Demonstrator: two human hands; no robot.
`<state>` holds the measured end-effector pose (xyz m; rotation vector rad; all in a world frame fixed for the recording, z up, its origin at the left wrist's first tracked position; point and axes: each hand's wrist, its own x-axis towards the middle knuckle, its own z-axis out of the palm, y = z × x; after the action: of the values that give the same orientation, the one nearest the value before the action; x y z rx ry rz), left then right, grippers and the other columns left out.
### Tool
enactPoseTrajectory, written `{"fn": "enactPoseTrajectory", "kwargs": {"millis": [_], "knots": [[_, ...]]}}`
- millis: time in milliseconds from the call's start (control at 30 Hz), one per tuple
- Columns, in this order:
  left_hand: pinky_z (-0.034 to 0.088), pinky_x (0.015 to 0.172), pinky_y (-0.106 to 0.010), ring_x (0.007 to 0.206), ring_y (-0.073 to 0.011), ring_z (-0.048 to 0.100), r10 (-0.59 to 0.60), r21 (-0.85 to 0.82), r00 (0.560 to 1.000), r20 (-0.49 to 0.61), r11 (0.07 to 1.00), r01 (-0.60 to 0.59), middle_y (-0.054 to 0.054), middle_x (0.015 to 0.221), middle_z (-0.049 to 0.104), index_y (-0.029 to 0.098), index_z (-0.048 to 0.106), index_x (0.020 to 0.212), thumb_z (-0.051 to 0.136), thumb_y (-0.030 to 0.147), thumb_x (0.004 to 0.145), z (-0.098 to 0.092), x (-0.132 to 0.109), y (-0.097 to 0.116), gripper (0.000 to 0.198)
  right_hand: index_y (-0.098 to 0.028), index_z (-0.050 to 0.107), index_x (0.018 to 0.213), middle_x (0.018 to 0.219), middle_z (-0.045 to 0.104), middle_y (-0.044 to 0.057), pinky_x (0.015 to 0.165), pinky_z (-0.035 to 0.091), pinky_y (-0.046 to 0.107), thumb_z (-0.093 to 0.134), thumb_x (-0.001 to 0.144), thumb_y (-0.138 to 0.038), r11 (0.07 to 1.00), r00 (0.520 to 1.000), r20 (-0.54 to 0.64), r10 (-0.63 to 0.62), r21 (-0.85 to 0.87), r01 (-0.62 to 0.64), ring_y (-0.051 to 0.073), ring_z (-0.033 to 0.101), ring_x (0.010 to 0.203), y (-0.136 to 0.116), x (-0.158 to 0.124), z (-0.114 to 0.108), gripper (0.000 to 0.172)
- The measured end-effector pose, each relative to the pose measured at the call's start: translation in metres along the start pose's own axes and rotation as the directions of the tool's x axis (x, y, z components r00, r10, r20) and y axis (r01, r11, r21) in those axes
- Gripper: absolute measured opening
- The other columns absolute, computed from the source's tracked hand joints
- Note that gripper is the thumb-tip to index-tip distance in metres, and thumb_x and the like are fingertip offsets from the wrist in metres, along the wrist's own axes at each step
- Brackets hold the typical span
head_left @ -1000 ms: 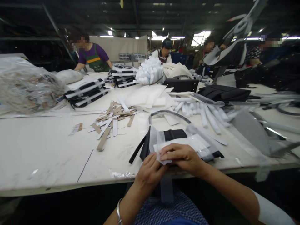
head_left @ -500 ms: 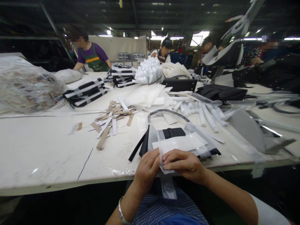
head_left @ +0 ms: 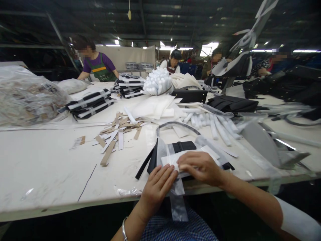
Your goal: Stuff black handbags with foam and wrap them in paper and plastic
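A black handbag (head_left: pixel 153 160) lies at the table's front edge, its handle (head_left: pixel 173 124) wrapped and arching away from me. White sheet material (head_left: pixel 169 160) covers much of its front, and a translucent strip (head_left: pixel 178 204) hangs over the edge below it. My left hand (head_left: pixel 160 182) lies flat on the lower part of the wrapping, fingers extended. Just right of it, my right hand (head_left: pixel 200 167) has its fingers bent together on the white sheet; what is between the fingertips is too small to make out.
Cardboard strips (head_left: pixel 107 152) lie left of the bag. White foam rolls (head_left: pixel 220 129) and white sheets (head_left: pixel 150 107) are behind it. A plastic bag (head_left: pixel 30 97) sits far left. A grey panel (head_left: pixel 263 144) stands right. A person (head_left: pixel 100 65) works across the table (head_left: pixel 50 167).
My left hand has flattened onto the wrapping. My right hand has moved up onto the white sheet. The strip between them now lies lower, and the view has shifted slightly.
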<state>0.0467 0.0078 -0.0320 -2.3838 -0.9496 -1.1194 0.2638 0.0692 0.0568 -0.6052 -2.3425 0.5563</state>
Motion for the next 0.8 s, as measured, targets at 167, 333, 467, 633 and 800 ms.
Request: {"fn": "enactPoseTrajectory", "kwargs": {"millis": [167, 333, 467, 633, 800], "knots": [[0.041, 0.112, -0.036, 0.133, -0.0176, 0.051, 0.009, -0.004, 1.000, -0.022, 1.000, -0.009, -0.007, 0.129, 0.068, 0.012, 0.060, 0.129, 0.040, 0.010, 0.101, 0.000, 0.000, 0.000, 0.034, -0.020, 0.072, 0.117, 0.121, 0.071, 0.008, 0.107, 0.045, 0.038, 0.056, 0.095, -0.026, 0.942, 0.964, 0.129, 0.231, -0.280, -0.188, 0.024, 0.062, 0.119, 0.049, 0.037, -0.009, 0.028], [0.038, 0.113, -0.036, 0.133, -0.0185, 0.051, 0.010, -0.040, 0.998, -0.067, 0.999, -0.013, -0.007, 0.126, 0.070, 0.012, 0.064, 0.122, 0.044, 0.009, 0.100, 0.005, -0.003, -0.001, 0.031, -0.023, 0.069, 0.124, 0.132, 0.066, 0.005, 0.116, 0.032, 0.042, 0.049, 0.099, -0.028, 0.959, 0.872, 0.432, 0.230, -0.254, -0.127, 0.023, 0.053, 0.131, 0.077, 0.053, 0.005, 0.032], [0.039, 0.112, -0.036, 0.132, -0.0190, 0.052, -0.005, -0.055, 0.996, -0.084, 0.998, 0.000, -0.009, 0.124, 0.070, 0.012, 0.067, 0.118, 0.046, 0.009, 0.099, 0.008, -0.006, -0.001, 0.028, -0.025, 0.071, 0.118, 0.133, 0.065, 0.005, 0.118, 0.024, 0.049, 0.048, 0.099, -0.027, 0.974, 0.822, 0.530, 0.206, -0.192, -0.120, 0.024, 0.056, 0.128, 0.084, 0.063, 0.018, 0.030], [0.043, 0.108, -0.035, 0.125, -0.0187, 0.058, -0.035, -0.065, 0.996, -0.082, 0.997, 0.029, -0.008, 0.121, 0.071, 0.012, 0.068, 0.115, 0.047, 0.010, 0.099, 0.009, -0.004, -0.001, 0.027, -0.019, 0.078, 0.098, 0.109, 0.075, 0.008, 0.098, 0.047, 0.036, 0.055, 0.092, -0.026, 0.962, 0.806, 0.525, 0.273, -0.147, -0.230, 0.024, 0.069, 0.101, 0.102, 0.081, 0.029, 0.025], [0.045, 0.105, -0.033, 0.120, -0.0171, 0.061, -0.054, -0.053, 0.992, -0.116, 0.997, 0.048, -0.006, 0.117, 0.073, 0.014, 0.069, 0.110, 0.047, 0.012, 0.099, 0.008, 0.000, 0.000, 0.025, -0.019, 0.077, 0.107, 0.105, 0.077, 0.004, 0.087, 0.052, 0.029, 0.055, 0.092, -0.038, 0.946, 0.845, 0.433, 0.315, -0.071, -0.317, 0.022, 0.071, 0.094, 0.123, 0.087, 0.015, 0.033]]}}
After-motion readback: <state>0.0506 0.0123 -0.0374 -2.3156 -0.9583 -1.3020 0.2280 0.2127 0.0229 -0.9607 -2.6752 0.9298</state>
